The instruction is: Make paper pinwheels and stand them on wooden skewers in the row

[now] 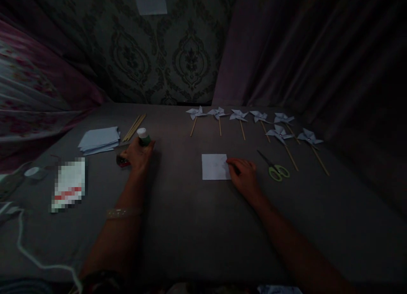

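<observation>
No legible lettering anywhere, white-and-red packet [69,181] pixelated

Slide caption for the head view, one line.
Left hand grasps a white-capped green tube; right hand touches a white paper sheet, with scissors and seven paper pinwheels nearby.

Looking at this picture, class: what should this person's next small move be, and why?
Probably the right hand should leave the paper square and pick up the scissors. The square looks uncut, whereas the pinwheels on the table have separate, folded blades, and the scissors lie just to that hand's right.
</observation>
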`<action>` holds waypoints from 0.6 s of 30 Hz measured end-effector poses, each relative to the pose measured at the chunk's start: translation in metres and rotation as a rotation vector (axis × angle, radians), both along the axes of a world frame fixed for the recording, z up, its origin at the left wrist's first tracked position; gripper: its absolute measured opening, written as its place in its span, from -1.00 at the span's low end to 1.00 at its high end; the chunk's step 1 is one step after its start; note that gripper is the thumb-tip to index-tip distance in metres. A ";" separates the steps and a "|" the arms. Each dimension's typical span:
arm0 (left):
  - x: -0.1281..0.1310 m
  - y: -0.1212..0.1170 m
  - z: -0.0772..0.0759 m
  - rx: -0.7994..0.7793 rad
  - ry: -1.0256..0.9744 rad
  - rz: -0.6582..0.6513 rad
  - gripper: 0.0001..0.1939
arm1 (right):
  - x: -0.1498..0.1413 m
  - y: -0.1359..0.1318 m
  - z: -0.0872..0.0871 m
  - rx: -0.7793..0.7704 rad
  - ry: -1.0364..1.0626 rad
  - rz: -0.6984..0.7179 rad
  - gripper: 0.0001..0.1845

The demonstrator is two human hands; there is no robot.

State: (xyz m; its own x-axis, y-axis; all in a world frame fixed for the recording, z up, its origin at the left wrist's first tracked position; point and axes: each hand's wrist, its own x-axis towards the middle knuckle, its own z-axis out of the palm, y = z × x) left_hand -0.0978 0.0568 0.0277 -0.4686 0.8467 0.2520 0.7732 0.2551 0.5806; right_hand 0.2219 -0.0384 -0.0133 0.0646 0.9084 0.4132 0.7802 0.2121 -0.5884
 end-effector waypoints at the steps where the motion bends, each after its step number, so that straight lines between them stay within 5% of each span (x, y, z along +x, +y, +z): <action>1: 0.000 0.000 0.000 -0.005 0.018 0.020 -0.70 | 0.000 0.000 0.000 -0.001 -0.001 0.001 -0.76; 18: 0.007 -0.013 0.005 -0.002 0.110 0.168 -0.55 | -0.006 -0.011 0.005 -0.097 -0.246 0.261 -0.81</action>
State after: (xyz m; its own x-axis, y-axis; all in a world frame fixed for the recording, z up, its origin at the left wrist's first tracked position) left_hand -0.0912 0.0433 0.0327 -0.5729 0.7593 0.3085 0.7786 0.3867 0.4942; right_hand 0.2156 -0.0496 -0.0081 -0.2650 0.9170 0.2983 0.8281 0.3749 -0.4168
